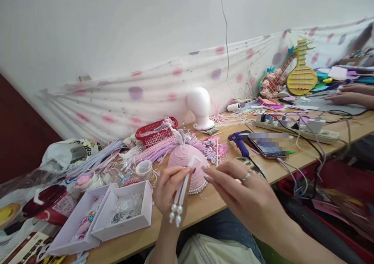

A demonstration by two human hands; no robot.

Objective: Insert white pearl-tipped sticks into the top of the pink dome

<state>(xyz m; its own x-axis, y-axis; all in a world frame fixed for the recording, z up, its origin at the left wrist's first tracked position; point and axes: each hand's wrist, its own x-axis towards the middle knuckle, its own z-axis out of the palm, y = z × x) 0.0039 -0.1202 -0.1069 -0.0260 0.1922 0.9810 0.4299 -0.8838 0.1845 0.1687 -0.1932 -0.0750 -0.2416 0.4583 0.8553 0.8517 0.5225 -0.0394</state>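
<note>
Evidently mid-work, judging by the pieces. Spotted sheet (pixel 117 100) hung in loose folds across the middle; wooden table (pixel 128 242) runs diagonally beneath. Right hand (pixel 245 198), lower centre-right: fingers drawn together at the tips; cannot tell if they grip anything. Left hand (pixel 167 188), lower centre: thumb and fingers closed on slim white stems (pixel 182 190), upright before the pink dome (pixel 178 157).

Dome, centre of frame: soft cord in close concentric rows, covered up to the crown; silvery-white tuft (pixel 182 137) on top. Winding looks done where visible; far side hidden, so its finish is unconfirmed. Two pale open boxes (pixel 125 227), lower left, smooth-walled, hold loose beads and gems, stock apparently left unused. Foam head (pixel 199 102), above the dome: smooth, white, bare.

Smallest: round and drop-shaped pearls (pixel 179 209), glossy, already at the stems' lower ends; bent upper tip (pixel 194 162) plain. Bead edging (pixel 198 190) is in place along the dome's visible lower rim. Remaining work there: cannot tell.
</note>
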